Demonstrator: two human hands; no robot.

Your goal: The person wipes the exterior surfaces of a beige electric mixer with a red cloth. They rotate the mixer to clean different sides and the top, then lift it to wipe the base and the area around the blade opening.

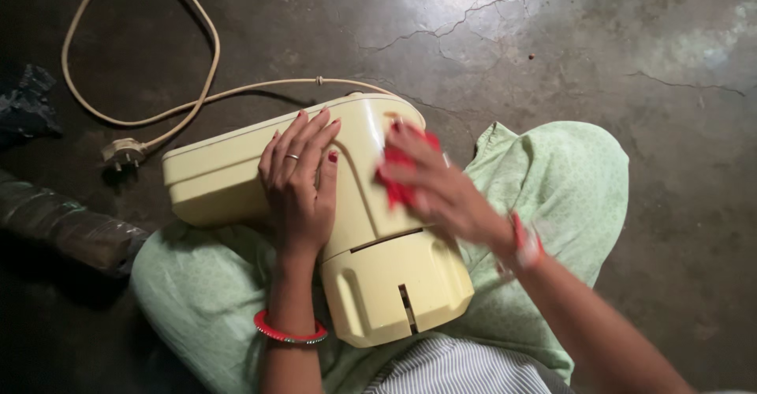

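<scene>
Floor point(599, 39): dark concrete, cracked, with a pale worn patch toward the top. A cream cord point(142, 47) lies on it in a loose loop at upper left, running from the appliance's far end to a plug point(122, 153) resting on the floor just left of the casing. At the left edge sit a dark crumpled cloth point(27, 106) and, below it, a wrapped dark bundle point(67, 232), close to the person's knee; neither touches the appliance. The appliance point(378, 268), a cream plastic housing with a boxy far section and a rounded near base showing a slot, lies tilted on its side across the person's lap, supported on pale green trousers point(552, 181); a striped garment point(457, 370) shows at the bottom edge. Nothing lies between the hands and the housing. Left hand point(300, 181): open, fingers extended and slightly spread, palm pressed flat on the upper face of the housing, a ring on one finger, a red bangle point(288, 332) at the wrist. Right hand point(441, 193): blurred by motion, fingers curled over a red rag point(398, 177) and holding it against the housing's upper right side; exact tightness of the grip cannot be told.
</scene>
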